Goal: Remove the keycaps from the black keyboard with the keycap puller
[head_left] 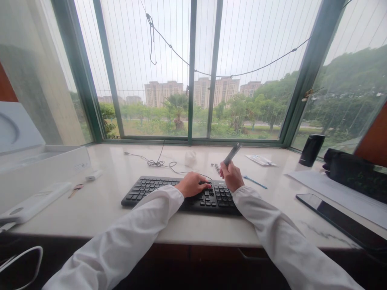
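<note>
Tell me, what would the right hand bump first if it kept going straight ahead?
Probably the dark green window frame behind the shiny white stone sill. The right hand points there, gripping a dark grey pen-shaped tool. Depth is hard to judge here.

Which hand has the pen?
The right hand grips the dark pen; the left hand lies on the black keyboard instead.

Flat grey daylight pours through the window (pixel 130 48), soft glare across the surface (pixel 105 173), barely a shadow under the keyboard (pixel 151 189), edges bowing wide!
</note>
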{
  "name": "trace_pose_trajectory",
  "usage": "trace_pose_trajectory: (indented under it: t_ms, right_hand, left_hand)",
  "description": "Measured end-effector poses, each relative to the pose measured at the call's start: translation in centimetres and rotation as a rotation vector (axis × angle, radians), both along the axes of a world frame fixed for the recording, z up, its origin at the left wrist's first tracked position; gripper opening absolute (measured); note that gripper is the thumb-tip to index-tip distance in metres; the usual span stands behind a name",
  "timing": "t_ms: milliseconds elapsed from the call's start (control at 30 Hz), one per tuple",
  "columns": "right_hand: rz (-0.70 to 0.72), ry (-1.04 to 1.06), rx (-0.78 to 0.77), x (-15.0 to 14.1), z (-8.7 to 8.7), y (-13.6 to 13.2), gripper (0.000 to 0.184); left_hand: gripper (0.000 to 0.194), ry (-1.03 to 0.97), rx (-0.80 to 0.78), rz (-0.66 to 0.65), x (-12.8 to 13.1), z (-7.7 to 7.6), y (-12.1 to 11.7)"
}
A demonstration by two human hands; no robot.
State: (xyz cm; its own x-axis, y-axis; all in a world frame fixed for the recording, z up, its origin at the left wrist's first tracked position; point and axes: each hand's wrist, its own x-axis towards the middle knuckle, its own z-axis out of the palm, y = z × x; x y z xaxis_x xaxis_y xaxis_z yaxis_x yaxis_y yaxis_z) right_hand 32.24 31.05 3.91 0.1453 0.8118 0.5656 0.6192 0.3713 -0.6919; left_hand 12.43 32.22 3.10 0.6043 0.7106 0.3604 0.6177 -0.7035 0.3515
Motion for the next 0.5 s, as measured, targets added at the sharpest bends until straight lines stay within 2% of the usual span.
trace_pose_trajectory:
  t_ms: [100, 233, 333, 500]
  right_hand:
    - [0.010, -0.073, -0.050, 0.1, 0.1, 0.1, 0.030]
    - [0.114, -0.085, -0.057, -0.1, 0.3, -0.2, 0.035]
    - [0.207, 0.069, -0.102, -0.2, 0.3, -0.1, 0.035]
    - [0.371, 0.448, -0.237, -0.3, 0.3, 0.3, 0.023]
  left_hand:
    - [0.030, -0.063, 0.104, -0.012, -0.1, 0.2, 0.2]
    - [0.026, -0.096, 0.217, 0.013, -0.3, 0.9, 0.5]
    - [0.027, -0.077, 0.233, 0.032, -0.4, 1.2, 0.6]
    - [0.034, -0.112, 0.215, 0.053, -0.6, 1.6, 0.5]
